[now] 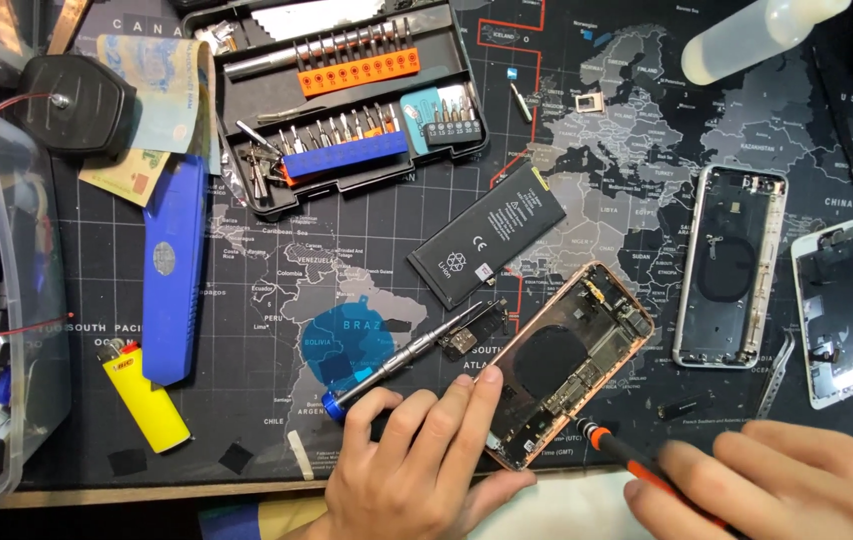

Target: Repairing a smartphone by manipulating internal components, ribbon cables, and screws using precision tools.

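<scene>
An opened phone body (572, 360) with a rose-gold frame lies tilted near the mat's front edge. My left hand (417, 455) rests on its lower left corner, index finger touching the frame. Just beyond its knuckles lies a silver screwdriver (402, 358) with a blue cap, touched at the cap end. My right hand (777, 478) grips an orange and black tool (619, 450), whose tip points at the phone's lower right edge. A black battery (487, 235) lies loose above the phone. A small black part (467, 335) sits by the screwdriver tip.
A black bit case (347, 100) stands open at the back. A second phone housing (730, 265) and a screen (835, 310) lie right, with tweezers (775, 372) between. A yellow lighter (145, 395), blue tool (175, 265), clear bin (17, 300) and plastic bottle (757, 35) surround the world-map mat (277, 270).
</scene>
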